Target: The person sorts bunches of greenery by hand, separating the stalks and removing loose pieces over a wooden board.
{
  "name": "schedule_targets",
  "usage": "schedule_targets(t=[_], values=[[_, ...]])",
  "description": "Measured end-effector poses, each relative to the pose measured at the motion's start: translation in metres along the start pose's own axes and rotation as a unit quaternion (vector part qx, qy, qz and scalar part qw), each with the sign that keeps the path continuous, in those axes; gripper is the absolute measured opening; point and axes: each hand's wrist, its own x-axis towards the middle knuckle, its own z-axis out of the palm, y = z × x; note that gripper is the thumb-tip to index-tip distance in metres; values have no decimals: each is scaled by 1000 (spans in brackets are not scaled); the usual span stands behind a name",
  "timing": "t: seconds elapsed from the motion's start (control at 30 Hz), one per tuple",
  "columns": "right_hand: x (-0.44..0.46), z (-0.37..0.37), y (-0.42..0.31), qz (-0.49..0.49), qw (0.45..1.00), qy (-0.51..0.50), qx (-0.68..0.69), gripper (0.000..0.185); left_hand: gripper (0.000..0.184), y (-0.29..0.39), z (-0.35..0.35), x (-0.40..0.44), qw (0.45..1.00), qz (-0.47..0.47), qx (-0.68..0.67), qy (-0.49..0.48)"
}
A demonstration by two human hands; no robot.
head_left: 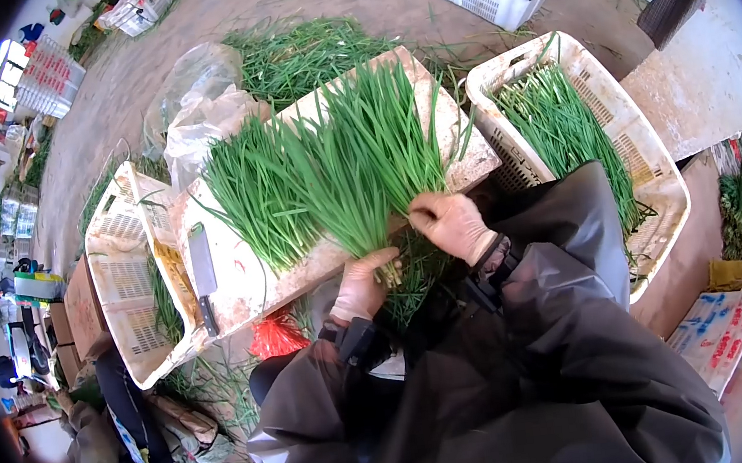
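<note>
My left hand (365, 289), in a pale glove, is wrapped round the stalk ends of a bunch of garlic chives (343, 189). The bunch's green leaves fan out over the board. My right hand (455, 226), gloved too, has its fingers curled in a pinch at the lower ends of another pile of chives (406, 150). Whatever lies between those fingertips is hidden. A third pile of chives (259, 194) rests on the stained white board (303, 276). On the board's left side lies a knife (202, 267) with a wide blade and dark handle.
A white plastic crate (639, 132) full of chives stands at my right, another crate (123, 260) at my left. Loose chives (313, 48) and a clear plastic bag (206, 113) lie beyond the board. Red string (277, 335) hangs below its front edge.
</note>
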Motion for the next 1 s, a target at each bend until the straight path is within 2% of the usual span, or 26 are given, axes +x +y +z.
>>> schedule_targets(t=[0.07,0.17,0.27,0.4,0.43,0.53,0.57,0.6,0.67,0.8,0.87,0.93,0.97,1.0], values=[[10,3,11,39,996,59,-62,21,20,4,-2,1,1000,-7,17,13],[34,14,20,27,983,84,-162,28,20,7,2,0,999,-14,11,34],[58,21,22,33,962,24,-270,32,20,7,3,1,999,-24,8,32],[74,19,30,-8,970,51,-237,26,19,7,-3,6,999,-12,10,44],[75,13,26,-6,975,63,-215,24,19,7,-3,7,999,-9,7,52],[78,10,39,-13,996,77,41,26,20,9,0,12,997,-2,4,72],[74,0,27,-27,996,76,22,28,20,9,2,12,997,0,5,78],[72,-10,14,21,989,37,142,26,21,9,5,12,996,5,10,83],[70,-31,-14,112,920,-43,372,23,22,9,10,14,995,17,19,92],[55,-46,-18,148,882,-50,445,20,24,4,8,25,996,33,9,85],[44,-44,-15,180,894,-59,407,19,24,2,10,27,996,40,25,81],[35,-37,-10,171,901,-60,394,18,23,2,14,27,995,23,34,85],[30,-36,-7,204,880,-78,423,17,22,2,15,28,995,15,40,88],[23,-29,-5,197,873,-69,441,17,21,1,18,30,997,25,32,67]])
